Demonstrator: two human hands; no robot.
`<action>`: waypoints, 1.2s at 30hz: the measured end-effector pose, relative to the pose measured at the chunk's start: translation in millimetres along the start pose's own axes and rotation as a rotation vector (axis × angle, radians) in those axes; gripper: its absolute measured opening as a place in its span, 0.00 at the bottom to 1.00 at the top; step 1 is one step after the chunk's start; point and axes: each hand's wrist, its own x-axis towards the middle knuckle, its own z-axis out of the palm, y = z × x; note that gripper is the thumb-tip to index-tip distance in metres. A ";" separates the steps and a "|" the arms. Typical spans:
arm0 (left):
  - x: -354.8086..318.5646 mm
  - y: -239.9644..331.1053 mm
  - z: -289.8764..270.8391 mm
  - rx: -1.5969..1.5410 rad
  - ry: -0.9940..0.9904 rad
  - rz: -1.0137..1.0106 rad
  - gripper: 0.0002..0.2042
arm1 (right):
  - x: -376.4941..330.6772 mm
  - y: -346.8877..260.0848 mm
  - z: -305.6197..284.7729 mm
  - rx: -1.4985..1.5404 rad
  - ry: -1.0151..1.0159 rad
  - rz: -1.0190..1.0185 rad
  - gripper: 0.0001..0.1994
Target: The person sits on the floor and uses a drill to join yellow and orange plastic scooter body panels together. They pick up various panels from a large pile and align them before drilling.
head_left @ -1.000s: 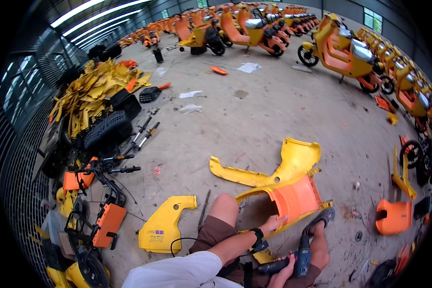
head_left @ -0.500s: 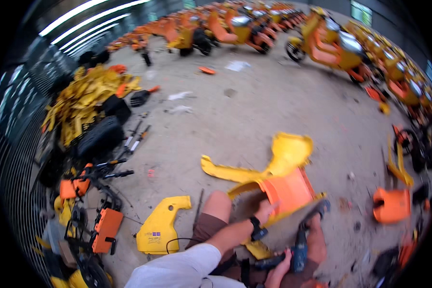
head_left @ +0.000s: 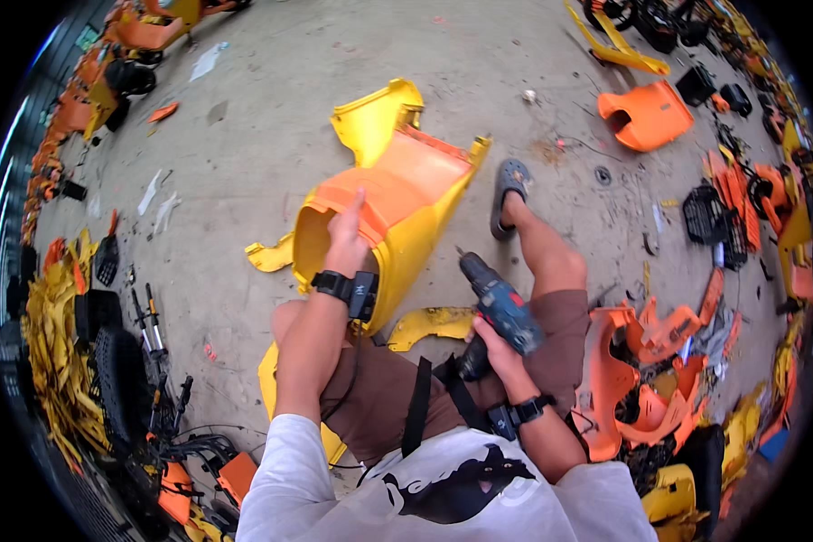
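Note:
My left hand (head_left: 348,242) grips the near rim of a scooter body shell, its thumb or a finger lying along the top. The shell has yellow sides (head_left: 422,257) and an orange panel (head_left: 397,185), with its hollow end toward me. My right hand (head_left: 495,348) is wrapped round the handle of a dark blue cordless drill (head_left: 506,312). The drill is tilted up and away, its tip apart from the shell. Between my legs a curved yellow plastic piece (head_left: 432,325) rests on the floor. Behind the shell lies another yellow panel (head_left: 375,117).
A loose orange panel (head_left: 650,117) lies at the far right. Orange scooter covers (head_left: 610,379) are piled by my right leg. Stacked yellow parts (head_left: 59,352) and a black tyre-like piece (head_left: 120,388) stand at left. A yellow panel (head_left: 266,375) is partly hidden behind my left arm.
My view has swung right and tilted down. My left hand stays on the shell, and the drill stays in my right hand, now pointing away over the floor.

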 end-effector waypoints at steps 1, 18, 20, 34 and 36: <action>-1.0 1.8 -2.3 -0.060 -0.065 -0.035 0.21 | 1.4 0.6 3.2 -0.066 0.000 -0.016 0.05; -20.2 1.9 22.9 -0.277 -0.481 -0.172 0.18 | 68.4 -2.4 71.5 -0.845 0.308 -0.276 0.32; -14.9 -4.4 17.5 -0.294 -0.452 -0.190 0.18 | 79.3 -2.1 100.6 -0.844 0.352 -0.261 0.34; -69.8 25.1 -89.2 1.200 0.470 1.208 0.38 | 144.0 4.2 92.9 -0.863 0.520 -0.121 0.22; -75.6 -0.7 -128.7 1.450 0.527 0.951 0.36 | 161.5 2.9 78.5 -0.885 0.478 -0.052 0.24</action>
